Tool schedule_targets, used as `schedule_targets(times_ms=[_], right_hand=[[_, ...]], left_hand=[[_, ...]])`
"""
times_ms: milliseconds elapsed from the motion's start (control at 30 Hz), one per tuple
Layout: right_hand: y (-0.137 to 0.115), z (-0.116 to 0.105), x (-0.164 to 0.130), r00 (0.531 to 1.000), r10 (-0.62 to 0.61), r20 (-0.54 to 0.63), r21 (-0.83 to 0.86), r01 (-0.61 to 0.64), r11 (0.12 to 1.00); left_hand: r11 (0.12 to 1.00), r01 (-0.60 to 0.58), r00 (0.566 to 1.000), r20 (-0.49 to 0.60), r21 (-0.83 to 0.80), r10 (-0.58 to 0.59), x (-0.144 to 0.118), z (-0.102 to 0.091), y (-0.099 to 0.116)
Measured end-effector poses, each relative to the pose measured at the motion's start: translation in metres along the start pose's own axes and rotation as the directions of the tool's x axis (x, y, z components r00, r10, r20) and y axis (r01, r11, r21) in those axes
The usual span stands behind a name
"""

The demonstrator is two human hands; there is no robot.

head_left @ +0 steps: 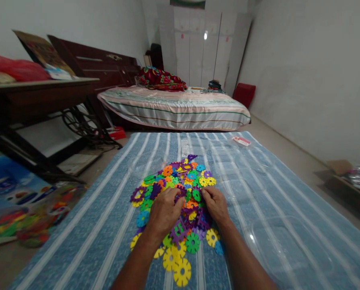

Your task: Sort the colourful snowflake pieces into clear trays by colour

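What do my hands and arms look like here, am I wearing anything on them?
Both forearms are bare as far as the picture shows: no sleeves, gloves, watch or bracelet. The left hand and right hand are bare too, and no rings can be made out.

A striped bed [174, 106] stands beyond the blue mat [258, 181], white wardrobe [204, 44] behind it.

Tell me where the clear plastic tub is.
The clear plastic tub lies in the head view's lower right, on the blue striped cloth, right of the right hand.
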State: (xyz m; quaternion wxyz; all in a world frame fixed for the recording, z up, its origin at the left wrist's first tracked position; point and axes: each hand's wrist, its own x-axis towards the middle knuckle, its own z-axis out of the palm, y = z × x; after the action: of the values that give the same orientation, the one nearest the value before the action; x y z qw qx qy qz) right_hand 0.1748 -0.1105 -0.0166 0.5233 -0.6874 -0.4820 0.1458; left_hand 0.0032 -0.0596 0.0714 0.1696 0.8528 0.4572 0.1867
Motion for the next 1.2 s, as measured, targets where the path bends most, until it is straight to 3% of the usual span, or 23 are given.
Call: schedule_targets(times_ms=[200, 333, 500, 667, 833, 933, 1000, 1067, 1133, 1200], right_hand=[[-0.001, 0.0, -0.001, 1.0, -0.005, 0.001, 0.002, 0.005, 1.0], [0.001, 0.001, -0.001, 1.0, -0.002, -0.011, -0.002, 0.002, 1.0], [0.005, 0.003, 0.0, 1.0, 0.0, -0.013, -0.028, -0.001, 1.0], [0.005, 0.003, 0.001, 0.999, -0.018, -0.027, -0.032, 0.017, 0.999], [0.004, 0.003, 0.001, 1.0, -0.017, -0.02, -0.045, 0.016, 0.999], [0.004, 0.003, 0.002, 1.0, -0.013, -0.015, -0.042, 0.012, 0.999], [0.004, 0.004, 0.002, 1.0, -0.014, -0.014, -0.03, 0.013, 0.999], [0.004, 0.003, 0.002, 1.0, -0.016, -0.015, -0.035, 0.016, 0.999], [0.003, 0.002, 0.002, 1.0, -0.017, -0.014, -0.051, 0.016, 0.999], [0.004, 0.002, 0.001, 1.0, -0.018, -0.012, -0.064, 0.017, 0.998]], left_hand=[[0.98, -0.098, 0.974, 0.221, 0.172, 0.058, -0.008, 0.0, 0.015], [0.986, -0.081, 0.948, 0.316, 0.144, 0.032, -0.01, -0.003, 0.017], [0.998, 0.003, 0.957, 0.289, -0.059, 0.014, -0.003, -0.017, 0.014], [0.987, 0.071, 0.975, 0.219, -0.144, -0.038, 0.01, -0.028, 0.013], [0.95, 0.067, 0.978, 0.21, -0.304, -0.002, 0.036, -0.019, 0.054], [0.827, 0.169, 0.969, 0.246, -0.537, -0.038, 0.056, -0.009, 0.086], [0.774, 0.198, 0.966, 0.254, -0.601, -0.05, 0.065, -0.007, 0.093], [0.818, 0.143, 0.979, 0.201, -0.557, -0.034, 0.068, -0.01, 0.085], [0.911, 0.049, 0.99, 0.142, -0.409, 0.011, 0.061, -0.016, 0.063], [0.976, -0.017, 0.981, 0.185, -0.218, 0.059, 0.046, -0.024, 0.037]])
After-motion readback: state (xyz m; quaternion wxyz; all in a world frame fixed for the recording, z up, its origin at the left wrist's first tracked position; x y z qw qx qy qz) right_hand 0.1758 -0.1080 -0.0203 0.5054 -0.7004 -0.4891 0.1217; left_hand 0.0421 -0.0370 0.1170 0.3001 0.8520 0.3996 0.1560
